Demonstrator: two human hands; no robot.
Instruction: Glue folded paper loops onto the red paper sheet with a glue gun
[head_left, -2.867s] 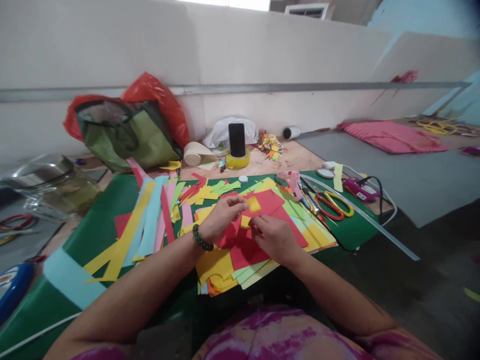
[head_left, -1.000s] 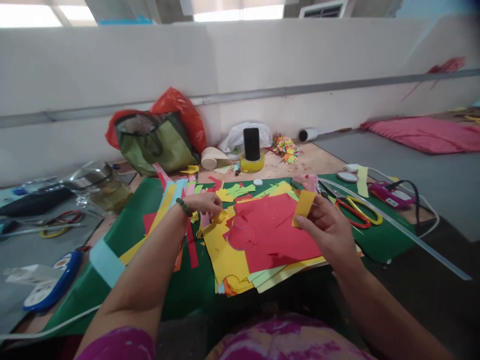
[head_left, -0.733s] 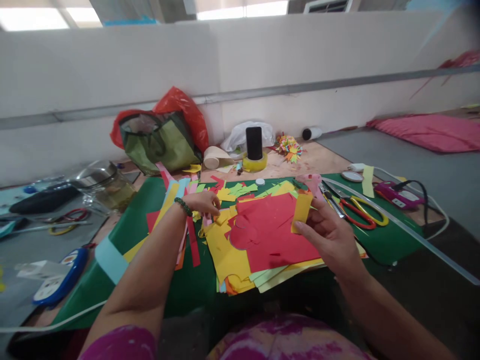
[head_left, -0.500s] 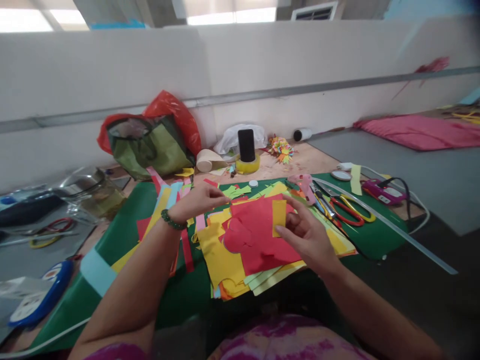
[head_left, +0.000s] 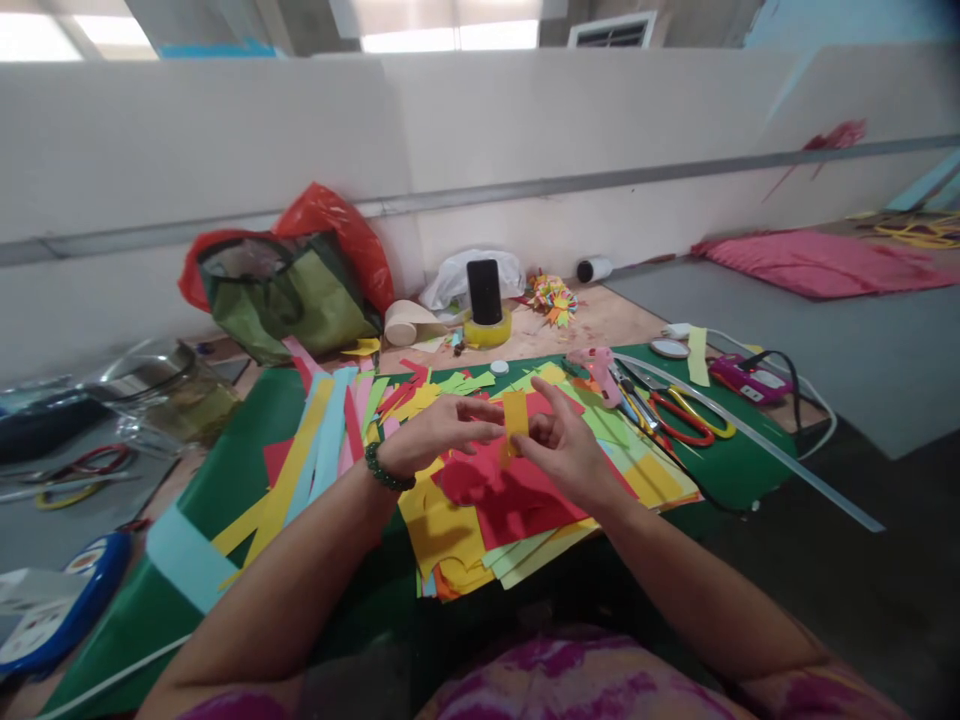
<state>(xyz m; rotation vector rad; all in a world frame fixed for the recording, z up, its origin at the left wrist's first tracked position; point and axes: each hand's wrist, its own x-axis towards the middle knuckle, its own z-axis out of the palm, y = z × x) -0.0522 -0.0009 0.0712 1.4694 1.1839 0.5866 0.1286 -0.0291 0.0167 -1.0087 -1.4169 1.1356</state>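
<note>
A small yellow paper strip (head_left: 515,412) stands upright in my right hand (head_left: 559,440), pinched low between thumb and curled fingers while the index finger points up. My left hand (head_left: 450,430), with a green bead bracelet on the wrist, reaches to the strip's left edge. Its fingers are stretched out and slightly apart; whether they touch the strip I cannot tell. Under both hands lies red paper (head_left: 525,500) with a rounded red cut-out (head_left: 463,480) at its left. Yellow sheets (head_left: 442,530) and pale green ones (head_left: 525,565) are stacked beneath.
Long coloured paper strips (head_left: 319,430) lie on the green mat (head_left: 240,450) at left. A pink glue gun (head_left: 600,372), scissors (head_left: 686,425) and a clear tube (head_left: 750,430) are at right. Behind stand a phone (head_left: 484,290) on a yellow tape roll (head_left: 487,328) and a green bag (head_left: 300,300).
My left hand has moved right, up to the yellow paper strip, and its fingers have straightened. My right hand has shifted left with the strip, and its index finger has lifted.
</note>
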